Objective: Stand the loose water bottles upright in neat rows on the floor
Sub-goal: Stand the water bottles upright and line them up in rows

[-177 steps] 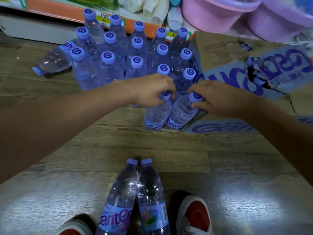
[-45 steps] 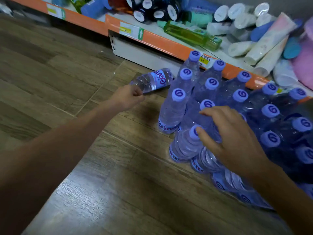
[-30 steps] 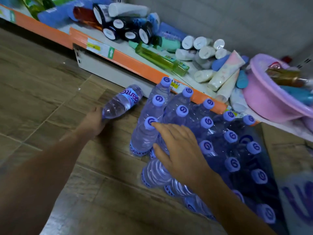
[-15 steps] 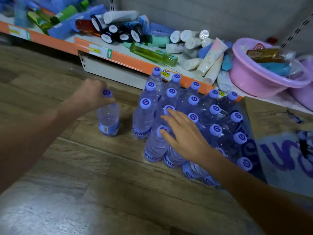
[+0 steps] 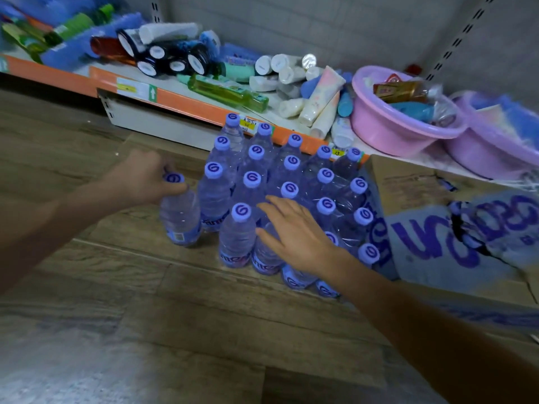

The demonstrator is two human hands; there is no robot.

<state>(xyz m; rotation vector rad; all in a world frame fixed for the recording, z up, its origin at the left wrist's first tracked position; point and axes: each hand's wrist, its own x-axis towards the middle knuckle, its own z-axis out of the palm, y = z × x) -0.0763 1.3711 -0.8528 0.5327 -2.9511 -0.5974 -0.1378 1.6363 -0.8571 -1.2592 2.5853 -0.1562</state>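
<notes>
Now the left hand grips a bottle by its neck, upright on the floor, just beside the left edge of the standing block. The right hand, fingers straight and spread, rests on the block's near bottles. A carton hems the block's right side and a shelf its back; bare floor lies left and near.

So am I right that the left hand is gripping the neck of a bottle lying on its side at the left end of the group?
Not quite: the head view shows that bottle standing upright on the floor, not lying on its side. The left hand does have its grip around the neck, at the left end of the group.
</notes>
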